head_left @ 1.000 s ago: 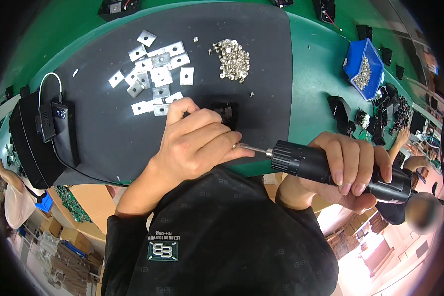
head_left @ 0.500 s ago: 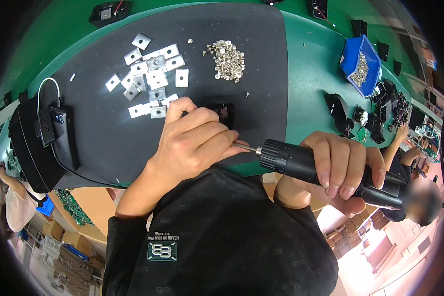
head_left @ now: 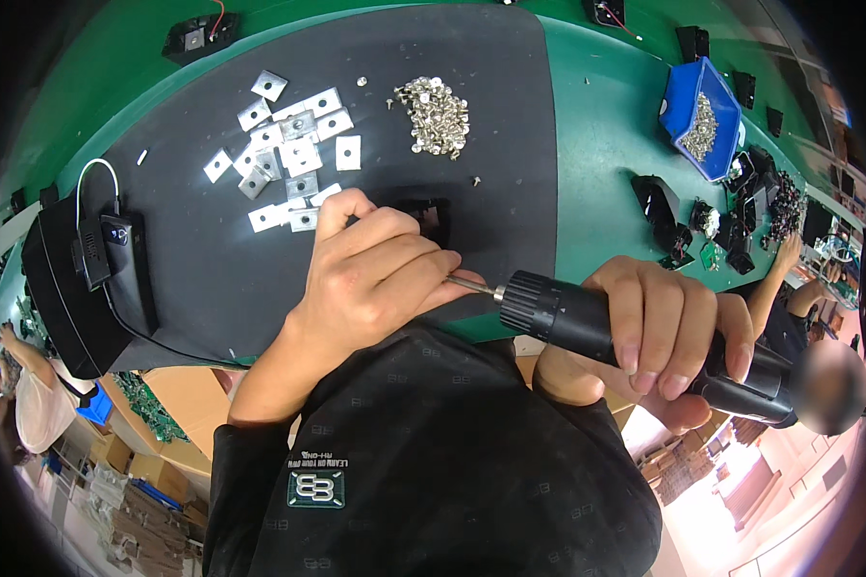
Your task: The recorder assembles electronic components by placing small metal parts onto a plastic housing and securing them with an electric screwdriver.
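My right hand (head_left: pixel 659 332) is wrapped round the body of a black electric screwdriver (head_left: pixel 558 313), which lies nearly level and points left. Its thin metal bit (head_left: pixel 473 284) runs to the fingers of my left hand (head_left: pixel 370 274), where the tip is hidden. Those fingers are curled closed against a black plastic part (head_left: pixel 431 219), mostly covered by the hand and hard to make out on the dark mat. Just beyond the left hand lie several square metal plates with holes (head_left: pixel 300 154). A heap of small silvery screws (head_left: pixel 435 117) sits farther off, right of the plates.
The black mat (head_left: pixel 510 115) covers part of a green table (head_left: pixel 601 144). At far right stands a blue bin of screws (head_left: pixel 678 106) near black housings (head_left: pixel 656 207). A black box with a cabled device (head_left: pixel 115 250) stands left. Another person's hand (head_left: pixel 789 252) reaches in at right.
The view has shifted slightly, so the plates and screws sit a little farther left and up. Both hands keep their grip, with the bit still at the left fingers.
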Tool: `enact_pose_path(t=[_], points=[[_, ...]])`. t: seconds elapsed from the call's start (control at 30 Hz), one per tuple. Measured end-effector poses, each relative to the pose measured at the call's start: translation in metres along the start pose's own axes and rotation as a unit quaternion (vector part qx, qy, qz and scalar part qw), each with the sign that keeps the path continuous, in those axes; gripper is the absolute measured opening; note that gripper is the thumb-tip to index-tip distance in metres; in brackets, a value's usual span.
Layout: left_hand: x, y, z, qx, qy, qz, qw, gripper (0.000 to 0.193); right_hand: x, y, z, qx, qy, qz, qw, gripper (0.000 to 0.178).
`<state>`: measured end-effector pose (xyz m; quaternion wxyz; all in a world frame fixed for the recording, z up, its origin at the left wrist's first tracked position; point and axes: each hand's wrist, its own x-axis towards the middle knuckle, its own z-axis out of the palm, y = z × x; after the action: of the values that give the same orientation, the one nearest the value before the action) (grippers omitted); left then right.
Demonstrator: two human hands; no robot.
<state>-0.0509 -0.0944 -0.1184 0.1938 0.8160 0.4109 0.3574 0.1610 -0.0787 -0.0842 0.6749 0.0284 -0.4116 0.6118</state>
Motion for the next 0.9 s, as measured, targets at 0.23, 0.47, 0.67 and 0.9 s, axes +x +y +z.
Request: enact_pose_path(t=[0.23, 0.47, 0.67, 0.9], points=[[0.003, 0.001, 0.002, 0.003, -0.001, 0.007, 1.0, 0.027, 0.001, -0.004, -0.004, 0.005, -0.029, -0.004, 1.0, 0.038], [0.005, 0.004, 0.002, 0.007, 0.005, 0.007, 1.0, 0.025, -0.001, -0.006, 0.001, -0.015, -0.035, 0.0, 0.999, 0.035], [0.003, 0.007, 0.002, 0.032, 0.01, 0.012, 0.999, 0.025, -0.003, -0.002, 0.001, -0.012, -0.024, 0.003, 1.0, 0.035], [0.001, 0.005, -0.01, 0.023, -0.021, 0.003, 1.0, 0.04, -0.002, -0.004, 0.0, -0.013, -0.015, 0.008, 1.0, 0.034]])
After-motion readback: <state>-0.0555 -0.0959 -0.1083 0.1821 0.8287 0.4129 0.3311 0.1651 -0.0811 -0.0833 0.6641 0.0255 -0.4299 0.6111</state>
